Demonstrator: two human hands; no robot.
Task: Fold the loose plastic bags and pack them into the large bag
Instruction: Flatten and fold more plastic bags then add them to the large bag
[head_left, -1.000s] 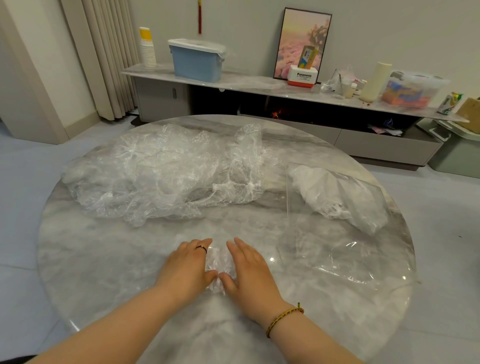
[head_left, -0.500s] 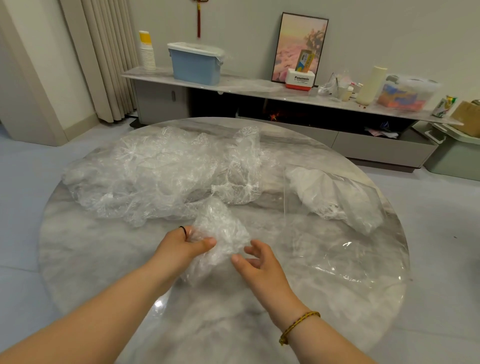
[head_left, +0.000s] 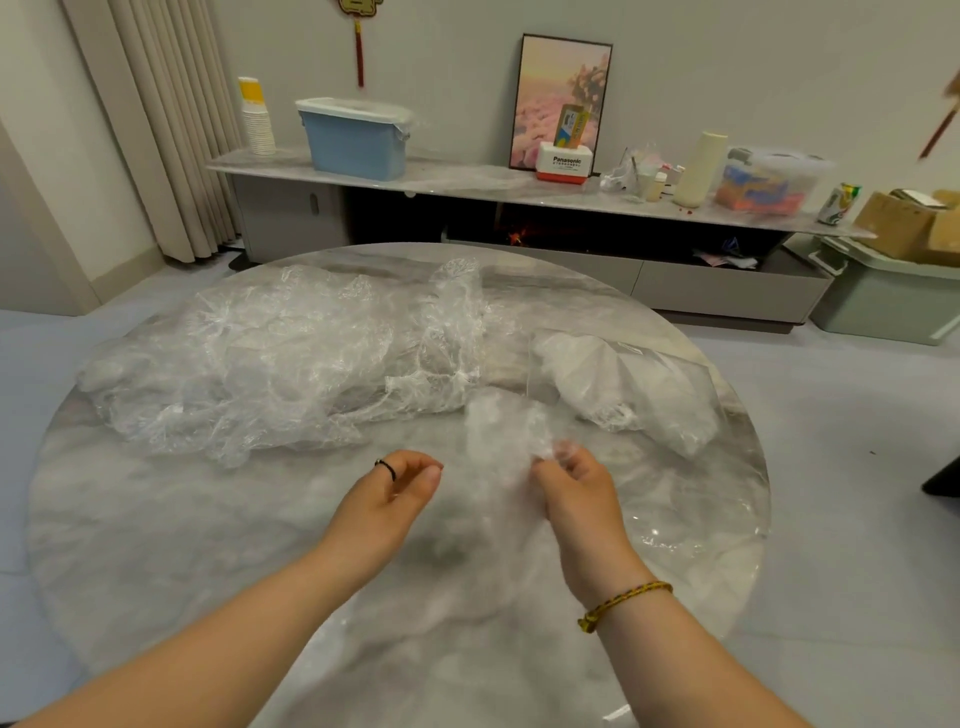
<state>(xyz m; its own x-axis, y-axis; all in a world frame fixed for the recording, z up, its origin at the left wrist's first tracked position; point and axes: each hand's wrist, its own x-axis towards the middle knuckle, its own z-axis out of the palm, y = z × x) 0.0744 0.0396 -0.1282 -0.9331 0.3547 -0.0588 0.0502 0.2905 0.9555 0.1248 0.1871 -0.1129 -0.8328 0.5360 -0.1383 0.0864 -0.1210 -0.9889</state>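
A folded clear plastic bag hangs blurred above the round marble table, pinched by the fingers of my right hand. My left hand hovers beside it with fingers loosely curled and nothing in it. A heap of crumpled loose plastic bags lies on the far left half of the table. On the right lies the large clear bag, flat, with folded white bags inside its far end.
Behind the table runs a low cabinet carrying a blue bin, paper cups, a framed picture and boxes. A green storage crate stands on the floor at the right. Curtains hang at the far left.
Both hands pressed the folded bag on the table, then my left hand lifted it. Now my right hand holds it further right, and my left hand has let go.
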